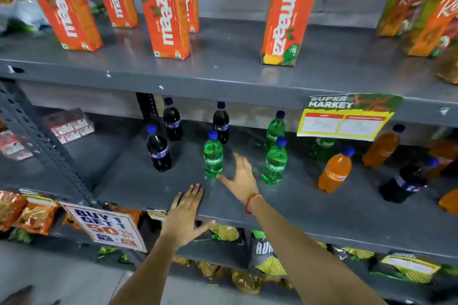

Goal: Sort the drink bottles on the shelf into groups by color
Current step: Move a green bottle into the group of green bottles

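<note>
While the bottles on the middle shelf were only partly grouped, you had the dark colas mostly together at the left: one at the front and two behind it. One green bottle stood just right of that dark cluster, apart from the other greens: a front one, one behind it, and another half hidden behind the hanging price card. Orange bottles sat further right, one near the front and one behind, with more orange at the frame edge, too blurred to count. A stray dark bottle stood among the oranges, so that one looked unsorted, and the lone green likely needed joining to its group too. My read was roughly half done. Your right hand was spread open over the shelf just beside the lone green bottle, thumb tip near its base, gripping nothing; contact could not be told. Your left hand lay flat and open on the shelf's front edge, empty. Juice cartons stood on the shelf above, snack packets below.
</note>
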{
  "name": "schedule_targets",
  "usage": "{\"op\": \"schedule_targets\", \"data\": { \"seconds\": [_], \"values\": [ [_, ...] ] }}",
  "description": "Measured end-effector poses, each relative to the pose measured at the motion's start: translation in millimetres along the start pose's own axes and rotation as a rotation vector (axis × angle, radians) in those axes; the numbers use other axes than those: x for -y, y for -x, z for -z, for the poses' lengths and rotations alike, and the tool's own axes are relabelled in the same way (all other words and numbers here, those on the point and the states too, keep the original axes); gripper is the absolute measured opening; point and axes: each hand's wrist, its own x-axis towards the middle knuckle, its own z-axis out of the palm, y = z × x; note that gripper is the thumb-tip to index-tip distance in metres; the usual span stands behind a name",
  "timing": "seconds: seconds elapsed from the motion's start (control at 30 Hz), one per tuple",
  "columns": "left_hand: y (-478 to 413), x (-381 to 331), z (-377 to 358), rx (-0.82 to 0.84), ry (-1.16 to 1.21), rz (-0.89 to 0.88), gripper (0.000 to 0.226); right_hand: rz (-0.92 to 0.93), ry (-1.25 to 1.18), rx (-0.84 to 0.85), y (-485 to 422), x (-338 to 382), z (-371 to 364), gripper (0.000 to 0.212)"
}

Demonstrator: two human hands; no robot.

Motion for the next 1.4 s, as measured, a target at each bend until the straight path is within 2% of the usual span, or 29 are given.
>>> {"op": "schedule_targets", "data": {
  "seconds": [0.1,0.17,0.37,0.6,0.7,0.8,0.9,1.0,1.1,1.23,1.4],
  "values": [
    [-5.3,3.6,-3.0,-0.034,-0.027,-0.009,0.089,-0.073,-0.109,0.030,-20.0,10.4,-8.7,0.095],
    [-6.3,5.0,-3.8,-0.035,-0.047,-0.010,0.089,-0.096,-0.143,0.021,-30.4,15.4,-15.0,0.096],
    [-4.0,5.9,-4.4,-0.014,-0.063,-0.018,0.092,-0.097,-0.264,-0.043,-40.4,18.6,-31.7,0.059],
    [-2.1,5.5,-4.3,-0.082,0.034,-0.008,0.087,-0.048,-0.266,-0.084,3.5,-3.5,-12.0,0.052],
    [-4.5,-1.0,-2.7,-0.158,0.136,0.073,0.081,-0.026,-0.246,-0.076,38.6,-35.8,12.9,0.052],
    [-9.3,-12.2,0.1,-0.172,0.161,0.128,0.071,-0.040,-0.221,-0.168,64.9,-61.4,48.5,0.047],
    [-16.4,-37.4,-1.9,-0.146,0.158,0.055,0.067,-0.064,-0.265,-0.330,76.3,-79.0,83.9,0.049],
    [-26.7,-61.4,-6.7,-0.141,0.190,0.016,0.062,-0.064,-0.276,-0.389,76.2,-91.8,107.1,0.050],
    [-30.9,-72.8,-10.8,-0.175,0.231,0.084,0.054,-0.078,-0.241,-0.362,76.3,-103.5,117.7,0.049],
    [-32.1,-70.0,-12.7,-0.148,0.127,0.024,0.057,-0.117,-0.183,-0.303,75.0,-116.2,115.3,0.056],
    [-34.3,-72.7,-13.0,-0.135,0.081,0.026,0.059,-0.130,-0.234,-0.258,79.0,-118.6,111.5,0.073]
  ]
}}
